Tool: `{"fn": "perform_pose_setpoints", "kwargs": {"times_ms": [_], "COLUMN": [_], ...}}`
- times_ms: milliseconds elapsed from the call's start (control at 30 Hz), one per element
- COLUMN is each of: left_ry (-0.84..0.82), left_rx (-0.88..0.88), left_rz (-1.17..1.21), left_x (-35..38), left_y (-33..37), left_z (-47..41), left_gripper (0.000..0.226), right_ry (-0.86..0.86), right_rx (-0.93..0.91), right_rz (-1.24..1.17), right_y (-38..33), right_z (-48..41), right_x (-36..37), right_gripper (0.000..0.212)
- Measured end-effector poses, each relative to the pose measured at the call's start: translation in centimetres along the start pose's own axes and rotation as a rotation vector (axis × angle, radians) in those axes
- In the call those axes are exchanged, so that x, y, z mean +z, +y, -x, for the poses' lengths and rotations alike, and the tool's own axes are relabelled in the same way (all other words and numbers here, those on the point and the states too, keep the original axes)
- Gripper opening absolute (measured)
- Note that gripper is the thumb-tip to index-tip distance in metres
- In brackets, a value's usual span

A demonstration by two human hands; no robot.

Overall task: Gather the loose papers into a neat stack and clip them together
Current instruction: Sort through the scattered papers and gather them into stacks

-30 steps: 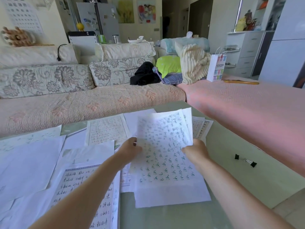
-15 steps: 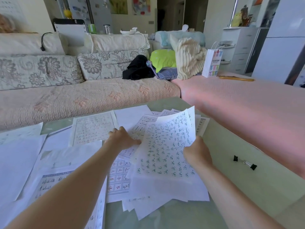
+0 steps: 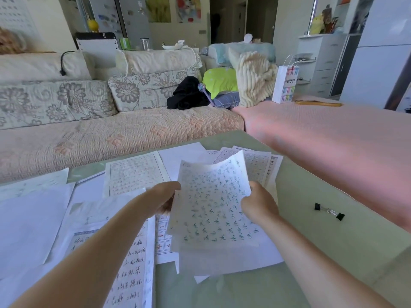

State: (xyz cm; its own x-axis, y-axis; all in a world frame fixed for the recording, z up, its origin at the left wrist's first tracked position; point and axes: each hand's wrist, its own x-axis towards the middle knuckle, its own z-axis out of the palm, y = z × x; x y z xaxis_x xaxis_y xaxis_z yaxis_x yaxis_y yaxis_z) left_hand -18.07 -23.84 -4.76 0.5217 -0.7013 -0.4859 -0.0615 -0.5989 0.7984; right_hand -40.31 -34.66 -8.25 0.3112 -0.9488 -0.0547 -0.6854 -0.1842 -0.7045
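Note:
A small bundle of handwritten sheets (image 3: 213, 207) is lifted above the glass table, its top edge curling toward me. My left hand (image 3: 163, 200) grips the bundle's left edge and my right hand (image 3: 259, 204) grips its right edge. More loose papers (image 3: 133, 176) lie spread flat over the table's left and far side, some overlapping, some blank. A black binder clip (image 3: 329, 212) lies alone on the pale green surface to the right, well clear of both hands.
The glass table (image 3: 233, 292) shows bare near me. A floral sofa (image 3: 111, 134) runs along the far side and a pink-covered seat (image 3: 333, 147) lies to the right. A white paper bag (image 3: 287, 84) and cushions stand at the sofa corner.
My left hand had been flat on the papers on the table; it has come back to the bundle's left edge. The bundle is raised and more squared between both hands.

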Motion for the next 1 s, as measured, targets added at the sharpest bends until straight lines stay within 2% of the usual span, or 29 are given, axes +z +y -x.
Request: {"fn": "perform_pose_setpoints", "kwargs": {"times_ms": [100, 267, 333, 433, 500, 533, 633, 767, 900, 1000], "left_ry": [0.002, -0.027, 0.041, 0.078, 0.088, 0.103, 0.184, 0.281, 0.381, 0.399], "left_rx": [0.066, 0.132, 0.193, 0.285, 0.344, 0.376, 0.462, 0.611, 0.736, 0.788], "left_rz": [-0.027, 0.169, 0.222, 0.383, 0.485, 0.512, 0.558, 0.627, 0.620, 0.533], "left_x": [-0.1, -0.1, -0.2, -0.4, -0.3, -0.4, -0.6, -0.6, -0.7, -0.9], "left_y": [-0.6, -2.0, -2.5, -2.8, -2.6, -2.5, -2.0, -0.4, 1.4, 1.5], "left_z": [0.3, 1.1, 1.6, 3.4, 5.2, 5.9, 8.1, 11.7, 14.9, 16.1], "left_gripper": [0.024, 0.033, 0.030, 0.026, 0.026, 0.027, 0.027, 0.028, 0.031, 0.042], "right_ry": [-0.060, -0.048, -0.022, -0.059, -0.104, -0.106, -0.061, 0.103, 0.252, 0.252], "right_rx": [-0.073, -0.104, -0.087, -0.016, -0.016, -0.043, -0.148, -0.321, -0.471, -0.494], "right_rz": [0.062, 0.013, -0.067, -0.281, -0.475, -0.526, -0.526, -0.609, -0.612, -0.639], "right_y": [0.0, -0.2, -0.4, -1.4, -2.2, -2.5, -3.7, -6.0, -7.8, -8.2], "right_z": [0.6, 0.7, 0.8, 1.4, 1.9, 2.0, 3.1, 5.4, 7.2, 8.2], "right_x": [0.5, 0.4, -0.1, -0.9, -1.2, -1.3, -1.8, -3.9, -5.9, -6.6], "right_gripper": [0.045, 0.027, 0.035, 0.074, 0.083, 0.075, 0.028, 0.008, 0.008, 0.016]}}
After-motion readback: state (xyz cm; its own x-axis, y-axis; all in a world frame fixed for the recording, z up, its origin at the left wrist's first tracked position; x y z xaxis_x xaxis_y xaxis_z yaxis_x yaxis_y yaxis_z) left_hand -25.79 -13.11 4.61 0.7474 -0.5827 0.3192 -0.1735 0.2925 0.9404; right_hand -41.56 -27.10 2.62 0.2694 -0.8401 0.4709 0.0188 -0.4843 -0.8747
